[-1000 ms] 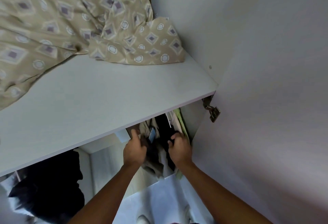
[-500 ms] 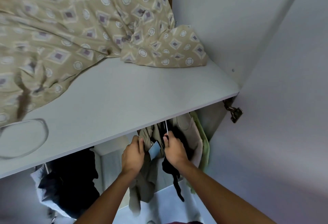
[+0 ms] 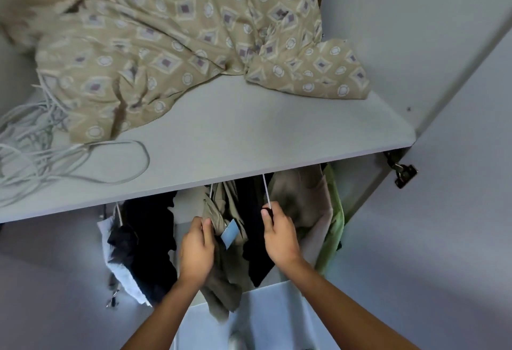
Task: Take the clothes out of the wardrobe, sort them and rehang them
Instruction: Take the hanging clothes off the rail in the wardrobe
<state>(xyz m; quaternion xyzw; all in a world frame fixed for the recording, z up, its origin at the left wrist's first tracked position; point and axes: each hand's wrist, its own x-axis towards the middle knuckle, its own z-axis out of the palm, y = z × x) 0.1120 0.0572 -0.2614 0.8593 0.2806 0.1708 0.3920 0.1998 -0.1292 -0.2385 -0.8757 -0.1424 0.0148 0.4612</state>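
Below the white wardrobe shelf (image 3: 249, 139) hang several garments. My left hand (image 3: 197, 250) grips an olive-khaki garment (image 3: 224, 272) with a light blue tag (image 3: 230, 232) on it. My right hand (image 3: 279, 234) pinches the white hanger (image 3: 266, 189) of a black garment (image 3: 256, 252). To the right hang a beige garment (image 3: 304, 200) and a light green one (image 3: 333, 227). Further left hang a black garment (image 3: 144, 241) and a white one (image 3: 122, 275). The rail is hidden behind the shelf.
A beige patterned bedsheet (image 3: 180, 36) lies bunched on the shelf, with a tangle of white hangers (image 3: 36, 153) at its left. The open wardrobe door (image 3: 465, 211) with its metal hinge (image 3: 403, 173) stands at the right. White flooring shows below.
My view has tilted and shifted, showing more of the shelf and the white hangers. My hands have spread apart, the right one sliding the black garment's hanger away from the khaki one.
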